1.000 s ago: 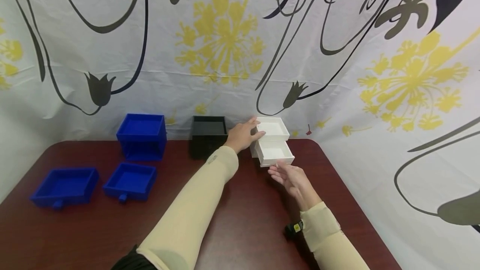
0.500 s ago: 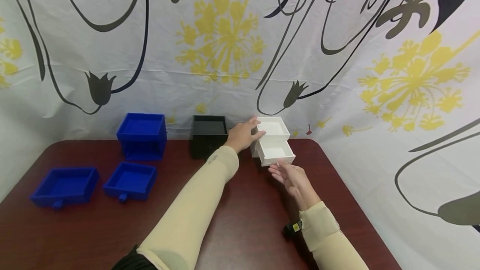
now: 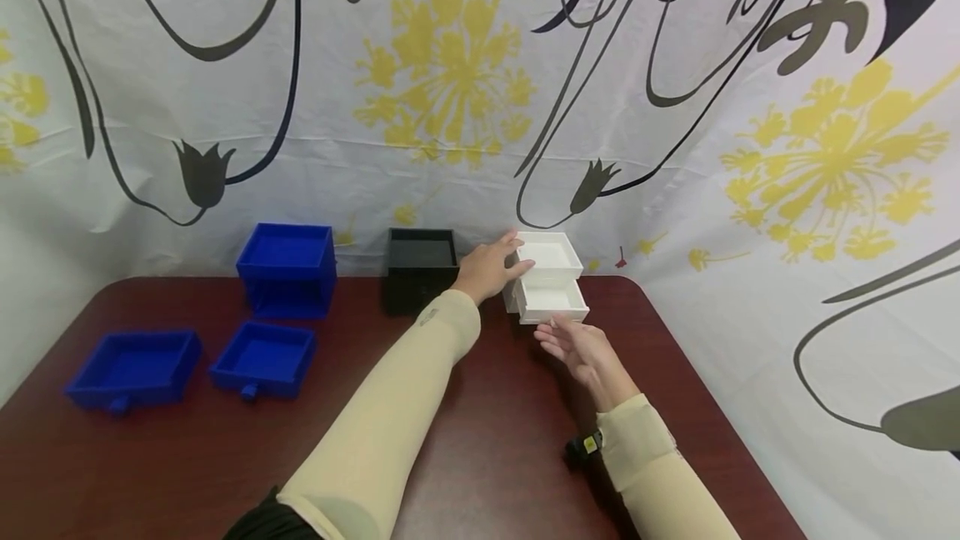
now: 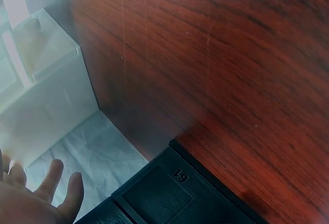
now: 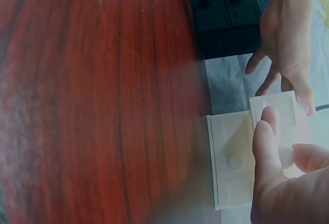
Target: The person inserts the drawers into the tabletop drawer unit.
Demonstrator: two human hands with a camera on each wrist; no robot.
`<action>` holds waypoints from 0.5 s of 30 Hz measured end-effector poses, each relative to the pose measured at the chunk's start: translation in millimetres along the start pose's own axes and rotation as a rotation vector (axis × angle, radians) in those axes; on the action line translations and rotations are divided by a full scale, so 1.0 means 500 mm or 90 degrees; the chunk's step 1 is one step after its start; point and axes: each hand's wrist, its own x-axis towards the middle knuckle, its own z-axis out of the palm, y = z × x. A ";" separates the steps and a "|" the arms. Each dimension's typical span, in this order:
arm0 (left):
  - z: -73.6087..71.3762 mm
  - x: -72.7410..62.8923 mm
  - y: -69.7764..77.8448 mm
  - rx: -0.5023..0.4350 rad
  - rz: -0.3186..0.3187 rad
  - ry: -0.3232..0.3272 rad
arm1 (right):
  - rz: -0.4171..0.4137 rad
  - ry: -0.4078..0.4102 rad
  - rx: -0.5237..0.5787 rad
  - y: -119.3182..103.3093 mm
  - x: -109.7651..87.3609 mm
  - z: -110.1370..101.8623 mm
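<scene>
A small white drawer cabinet (image 3: 549, 254) stands at the back right of the table, its lower drawer (image 3: 553, 300) pulled partly out. My right hand (image 3: 588, 355) is at the drawer's front; in the right wrist view, its thumb and index finger pinch the round white knob (image 5: 286, 157). My left hand (image 3: 486, 270) rests against the cabinet's left side, fingers spread and fairly straight, fingertips by the top edge. Its fingers (image 4: 50, 180) appear beside the white cabinet in the left wrist view. The drawer's inner end is hidden inside the cabinet.
Left of my left hand stands a black drawer cabinet (image 3: 422, 250). Further left is a blue cabinet (image 3: 287, 252) with an open front. Two blue drawers, one wide (image 3: 138, 361) and one narrower (image 3: 266, 352), lie before it. A patterned curtain (image 3: 450, 182) hangs behind the table.
The white drawer has slid slightly back into its cabinet, and my right hand has moved forward with it. My left hand keeps its place; the head view has shifted slightly.
</scene>
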 end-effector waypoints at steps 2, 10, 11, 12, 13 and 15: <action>-0.002 -0.001 -0.002 0.001 -0.004 0.000 | 0.005 -0.004 -0.001 -0.001 0.003 0.003; -0.003 0.000 -0.001 0.000 0.001 0.006 | 0.016 -0.017 -0.017 -0.011 0.005 -0.005; -0.001 0.001 -0.001 -0.001 0.004 0.004 | 0.017 -0.014 -0.016 -0.012 0.005 -0.007; 0.000 0.001 0.000 -0.002 0.005 0.002 | 0.020 -0.013 -0.014 -0.013 0.004 -0.008; 0.001 0.001 -0.001 -0.002 0.006 0.000 | 0.023 -0.015 -0.012 -0.013 0.004 -0.009; 0.003 0.000 -0.003 0.000 0.001 0.000 | 0.030 -0.020 -0.009 -0.013 0.005 -0.008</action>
